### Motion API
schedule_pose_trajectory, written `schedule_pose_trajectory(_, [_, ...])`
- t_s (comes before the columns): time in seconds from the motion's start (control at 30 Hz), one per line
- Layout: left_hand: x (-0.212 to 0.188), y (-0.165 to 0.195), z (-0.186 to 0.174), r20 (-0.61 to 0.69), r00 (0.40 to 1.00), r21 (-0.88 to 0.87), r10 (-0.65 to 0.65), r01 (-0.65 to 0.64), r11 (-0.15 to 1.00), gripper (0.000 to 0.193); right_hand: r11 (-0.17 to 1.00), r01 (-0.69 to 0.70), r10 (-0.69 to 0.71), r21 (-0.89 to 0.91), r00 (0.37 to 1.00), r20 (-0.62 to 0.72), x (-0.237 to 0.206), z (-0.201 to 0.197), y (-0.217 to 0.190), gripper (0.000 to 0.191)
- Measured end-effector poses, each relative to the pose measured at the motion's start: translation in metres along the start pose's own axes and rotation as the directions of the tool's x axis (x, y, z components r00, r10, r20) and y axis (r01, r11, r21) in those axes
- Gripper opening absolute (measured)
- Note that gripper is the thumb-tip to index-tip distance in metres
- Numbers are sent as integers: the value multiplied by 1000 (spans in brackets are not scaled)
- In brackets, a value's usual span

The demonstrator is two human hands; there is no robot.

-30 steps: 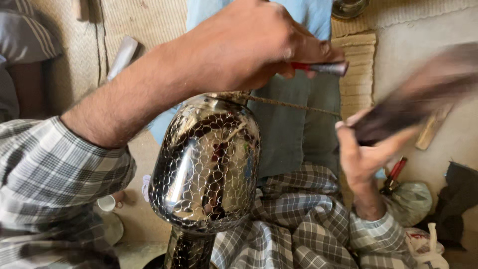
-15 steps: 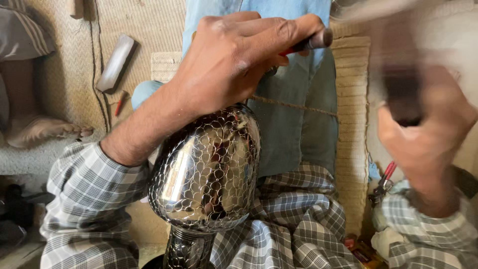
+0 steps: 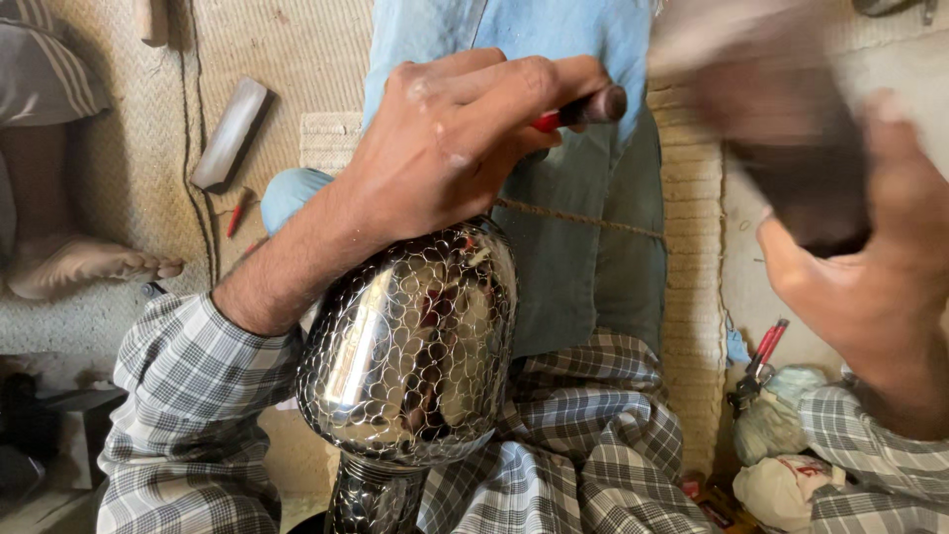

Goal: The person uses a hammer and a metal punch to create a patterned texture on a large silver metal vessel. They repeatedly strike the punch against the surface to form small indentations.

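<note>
On a woven floor mat (image 3: pixel 119 198), the left hand (image 3: pixel 445 148) grips a red-handled punch (image 3: pixel 578 109) and braces the shiny patterned vessel (image 3: pixel 410 346) beneath; the right hand (image 3: pixel 870 267) clutches what may be a blurred mallet (image 3: pixel 781 148).

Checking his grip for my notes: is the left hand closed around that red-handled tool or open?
Closed. The left hand is curled around the red-handled tool, whose end pokes out past the fingertips.

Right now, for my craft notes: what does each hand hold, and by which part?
The left hand grips a red-handled tool around its handle, resting on the metal vase. The right hand grips a dark blurred object at its lower end; its kind can't be told.
</note>
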State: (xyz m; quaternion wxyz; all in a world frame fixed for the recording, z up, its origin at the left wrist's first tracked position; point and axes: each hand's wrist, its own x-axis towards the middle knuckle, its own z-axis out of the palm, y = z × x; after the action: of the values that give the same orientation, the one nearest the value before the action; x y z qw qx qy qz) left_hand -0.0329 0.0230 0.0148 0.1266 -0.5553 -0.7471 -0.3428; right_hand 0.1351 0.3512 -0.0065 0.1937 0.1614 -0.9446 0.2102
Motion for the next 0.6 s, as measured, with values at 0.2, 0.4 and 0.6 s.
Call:
schedule_pose_trajectory(0.2, [7,-4,0,-20,999,-6,30,-30,1000,32,995,15,-17,-97,1000,-14,-3,9,4,84])
schedule_pose_trajectory(0.4, [16,-19,10,143,987,18,71,-75,997,38,996,-18,6,-85,990,-141,-33,37,9,87])
schedule_pose_trajectory(0.6, [23,-22,5,175,980,-71,98,-86,994,45,933,-193,272,303,931,-245,-84,68,16,89])
